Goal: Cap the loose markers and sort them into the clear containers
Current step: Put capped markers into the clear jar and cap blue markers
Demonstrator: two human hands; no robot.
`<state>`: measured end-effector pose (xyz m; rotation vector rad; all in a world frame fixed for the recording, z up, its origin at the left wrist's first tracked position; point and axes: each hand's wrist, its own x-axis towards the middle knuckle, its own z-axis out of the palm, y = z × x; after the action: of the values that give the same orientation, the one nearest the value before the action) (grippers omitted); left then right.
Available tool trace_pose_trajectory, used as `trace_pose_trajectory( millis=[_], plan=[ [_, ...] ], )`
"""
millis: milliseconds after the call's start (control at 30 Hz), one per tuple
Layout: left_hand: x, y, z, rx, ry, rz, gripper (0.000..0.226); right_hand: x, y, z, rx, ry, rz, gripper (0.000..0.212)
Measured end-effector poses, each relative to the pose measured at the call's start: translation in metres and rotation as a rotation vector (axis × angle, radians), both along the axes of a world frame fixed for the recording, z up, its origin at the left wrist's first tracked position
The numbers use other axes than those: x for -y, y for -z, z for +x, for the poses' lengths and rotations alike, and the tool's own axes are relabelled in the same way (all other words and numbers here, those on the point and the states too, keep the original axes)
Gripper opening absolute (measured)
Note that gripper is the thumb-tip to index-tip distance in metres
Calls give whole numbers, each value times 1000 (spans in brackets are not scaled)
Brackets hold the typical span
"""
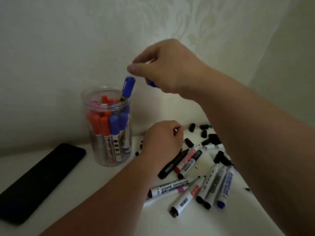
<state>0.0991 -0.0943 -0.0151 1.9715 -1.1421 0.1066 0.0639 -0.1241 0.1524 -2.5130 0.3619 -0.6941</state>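
Sorting step: blue-capped marker (128, 88) leans in the clear jar (107, 126), just under the right hand (163, 68), whose curled fingers seem to hold another blue piece (152, 83). Left hand (162, 137) curls over the loose markers (196, 176) on the desk (102, 184), its grip hidden. Next up, probably: find a matching cap.

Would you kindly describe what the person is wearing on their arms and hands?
Nothing worn shows: the left hand and right hand are ungloved, and from each wrist to the frame edge there is no sleeve, watch or bracelet. No ring is visible.
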Motion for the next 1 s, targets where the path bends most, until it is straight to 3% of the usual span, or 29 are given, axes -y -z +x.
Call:
trace_pose_trajectory(
  millis=[100,267,333,400,467,567,700,800,867,1000],
  plan=[
    [2,1,0,-19,45,3,19,28,1,-43,111,75,81,28],
    [2,-5,-11,52,183,-36,16,95,48,-143,-131,232,307,15],
    [0,-9,-20,129,273,-17,14,116,72,-174,-149,308,480,3],
    [-3,-12,-32,215,369,61,15,128,97,-196,-103,372,592,8],
    [-6,-15,-45,298,432,148,25,135,121,-206,-45,391,639,17],
    [-6,-17,-66,409,493,235,48,137,141,-209,-101,440,498,26],
    [5,-10,-96,613,522,505,71,140,142,-210,-47,401,555,20],
    [10,-4,-103,611,443,599,57,143,143,-210,-1,271,767,6],
    [11,-2,-103,586,380,591,42,147,144,-213,50,222,899,17],
    [11,-2,-97,388,301,492,29,156,140,-217,204,220,949,19]
  ],
)
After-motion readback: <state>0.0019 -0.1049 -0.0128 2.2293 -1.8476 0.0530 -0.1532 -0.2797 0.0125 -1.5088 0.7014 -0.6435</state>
